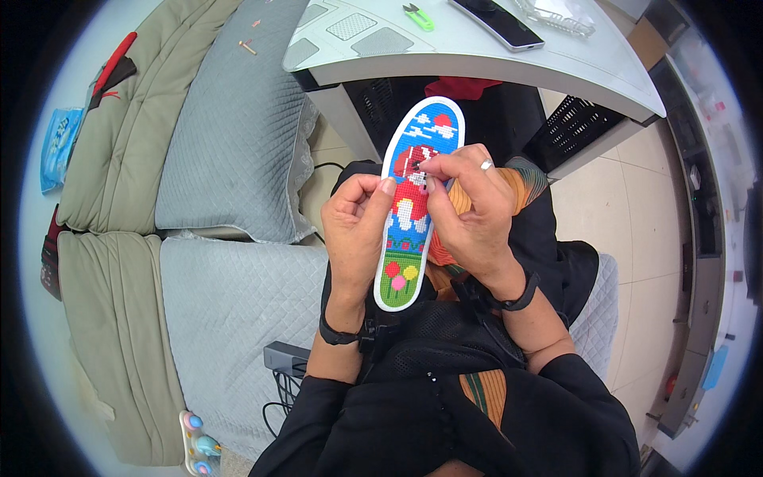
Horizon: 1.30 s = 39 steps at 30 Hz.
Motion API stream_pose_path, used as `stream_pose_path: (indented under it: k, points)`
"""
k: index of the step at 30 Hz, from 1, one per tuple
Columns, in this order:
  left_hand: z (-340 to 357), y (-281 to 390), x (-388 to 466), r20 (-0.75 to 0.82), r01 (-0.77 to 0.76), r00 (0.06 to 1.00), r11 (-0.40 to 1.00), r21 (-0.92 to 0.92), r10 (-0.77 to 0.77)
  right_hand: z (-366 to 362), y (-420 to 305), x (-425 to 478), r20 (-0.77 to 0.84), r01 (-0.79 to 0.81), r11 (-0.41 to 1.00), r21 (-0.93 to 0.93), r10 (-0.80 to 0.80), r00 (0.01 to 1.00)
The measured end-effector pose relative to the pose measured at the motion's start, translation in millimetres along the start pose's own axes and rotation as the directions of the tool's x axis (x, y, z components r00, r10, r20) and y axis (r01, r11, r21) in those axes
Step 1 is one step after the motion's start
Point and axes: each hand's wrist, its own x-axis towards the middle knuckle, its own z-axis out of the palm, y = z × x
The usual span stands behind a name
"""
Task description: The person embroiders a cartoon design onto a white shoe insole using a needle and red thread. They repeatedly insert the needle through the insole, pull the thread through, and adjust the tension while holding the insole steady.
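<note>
In front of me is an embroidered cross-stitch insole (pixel 407 206) with a white border. It shows a blue sky with a red sun, a red-and-white figure, and flowers on green at the heel. My left hand (pixel 360 223) grips its left edge, thumb on top and fingers behind. Over the middle of the stitched figure is my right hand (pixel 471 203), a ring on one finger. Its index fingertip and thumb tip are close together at the surface. Whether a needle or thread is between them is too small to tell.
A white table (pixel 381 59) stands ahead, bearing green thread snips (pixel 419 18), a smartphone (pixel 498 22) and a clear plastic case (pixel 557 18). Red cloth (pixel 462 87) lies beneath its top. To the left, a quilted sofa (pixel 238 131) carries a grey box with cables (pixel 286 359).
</note>
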Motion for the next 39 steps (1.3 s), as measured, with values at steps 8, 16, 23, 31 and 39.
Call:
stream_pose_path:
  k: [8, 16, 23, 31, 39]
  points:
    - [-0.1, -1.3, 0.8, -0.003, -0.045, 0.999, 0.998, 0.046, 0.045, 1.3, -1.7, 0.4, 0.019, 0.004, 1.0, -0.029, -0.004, 1.0]
    - [0.3, -13.3, 3.6, 0.063, -0.275, 0.961, 0.91, 0.31, 0.269, 5.5, -7.6, -2.9, 0.064, 0.078, 0.987, -0.143, -0.07, 0.996]
    - [0.5, -14.0, 3.6, 0.144, -0.249, 0.965, 0.936, 0.249, 0.219, 6.3, 2.6, -4.8, 0.132, 0.045, 0.995, -0.093, -0.032, 0.991]
    - [-17.1, -2.4, 6.2, 0.18, -0.257, 0.957, 0.954, 0.151, 0.229, -50.8, -2.8, 17.9, -0.229, -0.143, 0.988, -0.059, 0.126, 0.965]
    - [-14.5, 4.3, 10.5, 0.425, -0.426, 0.852, 0.876, 0.227, 0.304, -28.0, 7.7, -1.7, 0.676, -0.823, 0.187, 0.536, 0.489, 0.551]
